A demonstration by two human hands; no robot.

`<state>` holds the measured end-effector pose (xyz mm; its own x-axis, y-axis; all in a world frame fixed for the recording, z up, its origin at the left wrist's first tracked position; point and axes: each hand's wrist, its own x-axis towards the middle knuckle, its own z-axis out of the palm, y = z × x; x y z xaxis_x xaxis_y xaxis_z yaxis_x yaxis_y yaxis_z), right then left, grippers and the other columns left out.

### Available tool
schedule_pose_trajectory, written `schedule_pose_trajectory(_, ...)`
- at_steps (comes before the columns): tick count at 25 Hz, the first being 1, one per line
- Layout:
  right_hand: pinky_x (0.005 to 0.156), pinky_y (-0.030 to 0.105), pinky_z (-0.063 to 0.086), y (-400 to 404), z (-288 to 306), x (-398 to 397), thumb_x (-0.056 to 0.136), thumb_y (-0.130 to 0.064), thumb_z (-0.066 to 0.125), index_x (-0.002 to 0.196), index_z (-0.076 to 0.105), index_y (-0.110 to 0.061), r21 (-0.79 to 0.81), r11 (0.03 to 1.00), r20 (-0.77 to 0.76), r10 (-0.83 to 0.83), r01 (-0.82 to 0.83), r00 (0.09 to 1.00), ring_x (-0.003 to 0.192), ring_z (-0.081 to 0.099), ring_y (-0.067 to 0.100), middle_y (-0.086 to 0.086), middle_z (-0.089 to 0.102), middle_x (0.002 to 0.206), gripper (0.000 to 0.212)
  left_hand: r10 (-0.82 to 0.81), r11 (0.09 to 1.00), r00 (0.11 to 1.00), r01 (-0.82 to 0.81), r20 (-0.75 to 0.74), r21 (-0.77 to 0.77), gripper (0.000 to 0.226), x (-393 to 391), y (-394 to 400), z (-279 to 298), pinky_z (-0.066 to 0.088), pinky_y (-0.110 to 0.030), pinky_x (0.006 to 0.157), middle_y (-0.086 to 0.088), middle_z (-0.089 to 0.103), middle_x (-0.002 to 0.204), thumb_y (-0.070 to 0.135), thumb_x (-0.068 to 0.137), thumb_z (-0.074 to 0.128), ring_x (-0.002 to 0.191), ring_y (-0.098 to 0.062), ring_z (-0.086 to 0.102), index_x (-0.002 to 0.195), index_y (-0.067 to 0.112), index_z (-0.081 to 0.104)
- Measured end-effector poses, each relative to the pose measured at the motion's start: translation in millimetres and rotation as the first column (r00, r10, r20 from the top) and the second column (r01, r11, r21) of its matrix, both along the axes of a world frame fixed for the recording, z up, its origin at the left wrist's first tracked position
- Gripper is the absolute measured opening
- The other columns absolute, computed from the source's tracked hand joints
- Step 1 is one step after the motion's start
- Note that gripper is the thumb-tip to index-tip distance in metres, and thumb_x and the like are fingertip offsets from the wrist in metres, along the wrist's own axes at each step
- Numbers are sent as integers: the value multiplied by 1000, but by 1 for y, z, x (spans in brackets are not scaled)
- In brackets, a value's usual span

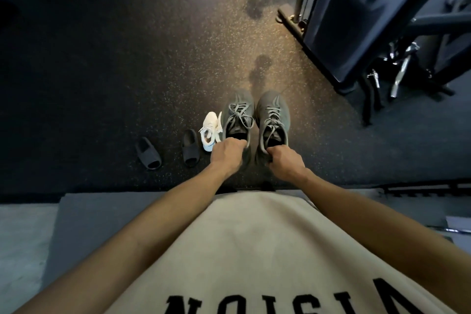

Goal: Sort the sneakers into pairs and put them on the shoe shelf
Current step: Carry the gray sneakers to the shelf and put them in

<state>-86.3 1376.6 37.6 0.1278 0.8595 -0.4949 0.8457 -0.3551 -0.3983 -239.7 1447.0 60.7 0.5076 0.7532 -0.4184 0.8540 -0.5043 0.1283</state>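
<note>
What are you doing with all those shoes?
A person is sorting shoes into pairs. The left hand grips one grey sneaker at its heel, and the right hand grips the matching grey sneaker, held side by side with toes pointing away. On the speckled floor to the left lie a white sneaker and two black slides. No shoe shelf shows in this view, so nothing has been put away yet as far as can be seen.

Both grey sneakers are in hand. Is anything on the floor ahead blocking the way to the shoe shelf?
No shelf is in view, so the route can't be judged. The left hand and right hand each grip a grey lace-up sneaker by the heel. The speckled dark floor ahead shows no obstacle.
</note>
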Motion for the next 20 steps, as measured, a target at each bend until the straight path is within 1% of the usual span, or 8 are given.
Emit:
schedule_pose_trajectory(6, 70, 35, 44, -51, -3, -16, 83, -20, 57, 87, 59, -18, -33, 966, 22, -255, 256, 967, 92, 61, 34, 10, 63, 98, 5, -238, 970, 971, 239, 27, -35, 25, 7, -17, 0, 48, -38, 79, -14, 65, 109, 10, 82, 57, 104, -38, 61, 106, 17, 61)
schedule_pose_trajectory(7, 68, 34, 43, -63, -2, -22, 82, -19, 58, 83, 57, -19, -34, 951, 18, -307, 308, 951, 92, 61, 34, 9, 61, 95, 1, -292, 955, 956, 293, 33, -35, 26, 8, -23, 0, 48, -38, 79, -14, 65, 109, 10, 83, 57, 103, -38, 61, 108, 18, 61)
schedule_pose_trajectory(9, 66, 33, 41, -88, 1, -34, 81, -19, 58, 76, 50, -21, -33, 906, -1, -423, 423, 906, 90, 61, 34, 6, 56, 86, 9, -404, 914, 914, 405, 36, -25, 28, 11, -36, 1, 48, -38, 79, -14, 65, 110, 12, 84, 57, 104, -37, 62, 110, 18, 62)
schedule_pose_trajectory(11, 66, 32, 40, -115, 6, -47, 79, -20, 58, 73, 49, -22, -28, 845, -13, -535, 534, 845, 88, 61, 34, 5, 56, 84, 11, -490, 871, 871, 491, 40, -15, 25, 15, -53, 1, 49, -37, 78, -12, 64, 110, 15, 86, 57, 103, -36, 63, 109, 20, 62)
schedule_pose_trajectory(14, 66, 32, 39, -169, 13, -61, 77, -24, 56, 76, 55, -22, -3, 728, -12, -686, 686, 727, 89, 61, 35, 10, 64, 92, 3, -637, 770, 770, 638, 37, -23, 20, 28, -94, 1, 49, -37, 78, -12, 64, 109, 17, 90, 53, 101, -35, 63, 108, 20, 62)
schedule_pose_trajectory(16, 68, 32, 40, -210, 15, -67, 76, -24, 53, 81, 60, -18, 14, 639, -1, -769, 769, 639, 90, 62, 36, 12, 65, 95, 10, -731, 681, 682, 732, 34, -30, 16, 40, -131, 3, 48, -36, 75, -11, 65, 106, 17, 89, 53, 99, -34, 64, 103, 20, 62)
schedule_pose_trajectory(17, 68, 33, 40, -228, 15, -69, 77, -22, 52, 82, 61, -18, 15, 598, 8, -802, 802, 598, 90, 62, 36, 12, 65, 95, 11, -768, 640, 640, 768, 26, -23, 15, 46, -147, 4, 47, -36, 72, -10, 66, 103, 16, 88, 54, 97, -34, 64, 100, 20, 62)
schedule_pose_trajectory(20, 67, 33, 41, -288, 18, -75, 78, -18, 52, 77, 55, -19, -7, 450, 19, -893, 893, 450, 91, 61, 36, 10, 63, 94, 3, -875, 483, 483, 875, 16, 1, 17, 68, -201, 7, 45, -36, 68, -9, 65, 100, 8, 85, 56, 95, -33, 64, 97, 19, 60)
